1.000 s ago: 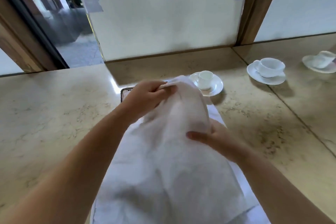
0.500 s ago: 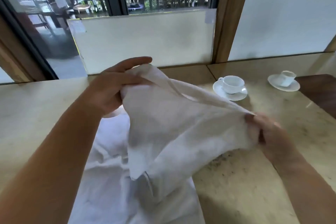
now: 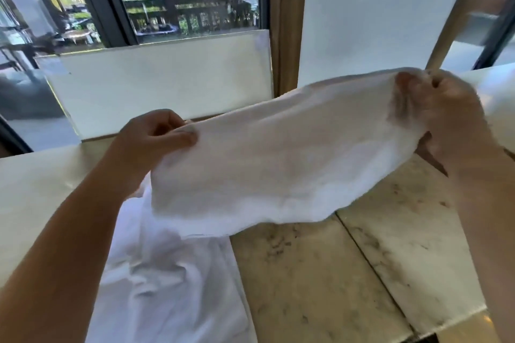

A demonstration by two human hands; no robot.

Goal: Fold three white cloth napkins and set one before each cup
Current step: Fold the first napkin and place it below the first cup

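I hold a white cloth napkin (image 3: 278,164) stretched out in the air above the marble table (image 3: 348,273). My left hand (image 3: 156,142) pinches its left corner between thumb and fingers. My right hand (image 3: 446,114), blurred, grips the right corner higher up. The napkin sags between the two hands. More white cloth (image 3: 172,281) lies crumpled on the table below my left forearm. The cups and saucers are hidden behind the raised napkin and my hands.
A window with a white frosted panel (image 3: 161,86) and a wooden post (image 3: 287,22) stand behind the table. A seam (image 3: 370,259) runs across the marble top at the right.
Both hands have lifted the napkin off the pile and pulled it wide apart, my right hand moving up and to the right. The view has tilted up, and the cups are now covered.
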